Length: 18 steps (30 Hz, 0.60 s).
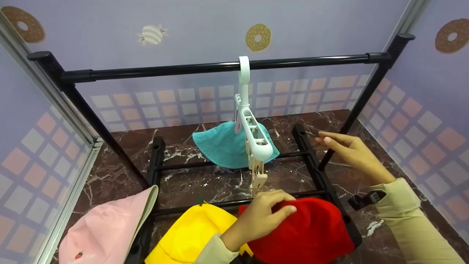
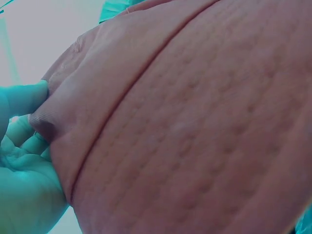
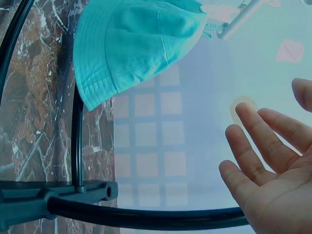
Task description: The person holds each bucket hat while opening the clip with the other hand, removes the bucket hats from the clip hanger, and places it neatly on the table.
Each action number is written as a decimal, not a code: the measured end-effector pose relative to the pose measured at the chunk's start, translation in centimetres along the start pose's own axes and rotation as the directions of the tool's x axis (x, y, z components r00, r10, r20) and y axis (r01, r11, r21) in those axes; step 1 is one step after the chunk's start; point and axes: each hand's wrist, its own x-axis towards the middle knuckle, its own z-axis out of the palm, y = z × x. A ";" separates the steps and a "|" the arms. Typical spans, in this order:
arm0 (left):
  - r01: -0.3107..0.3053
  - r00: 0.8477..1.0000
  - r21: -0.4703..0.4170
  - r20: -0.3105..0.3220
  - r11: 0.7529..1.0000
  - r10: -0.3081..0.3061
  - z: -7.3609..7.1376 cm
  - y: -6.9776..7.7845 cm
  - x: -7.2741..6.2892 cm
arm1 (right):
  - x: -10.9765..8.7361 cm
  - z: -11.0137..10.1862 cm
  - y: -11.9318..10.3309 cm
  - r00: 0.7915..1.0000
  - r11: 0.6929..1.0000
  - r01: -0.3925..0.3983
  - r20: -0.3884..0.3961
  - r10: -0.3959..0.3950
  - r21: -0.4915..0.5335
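From here, the red cloth bucket hat (image 1: 311,231) sits at five o'clock from the white plastic clip hanger (image 1: 261,146). The left hand (image 1: 262,214) pinches its crown; the right (image 1: 353,154) hangs open. Likely light, floppy; the stitched brim seems the firmer hold.

Far wall (image 1: 329,29) pale lilac, printed with a brown doughnut (image 1: 33,31) at far left, a striped sweet (image 1: 152,35), and a tan doughnut (image 1: 258,37) right of it; pink and white squares (image 1: 166,96) band its lower part. Left wall (image 1: 13,110) and right wall (image 1: 432,79) carry similar squares, the right one also a doughnut print, with grey metal strips (image 1: 67,179) at the corners. Base surface (image 1: 124,157) dark reddish-brown marble pattern, white-veined; black rack (image 1: 154,70) standing on it, light glinting along its top bar.
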 end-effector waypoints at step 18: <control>0.208 0.978 -0.094 0.045 0.974 -0.205 4.0 -3.3 0.1 | -1.4 -0.9 1.8 1.000 0.986 0.008 -0.014 -0.011 -0.169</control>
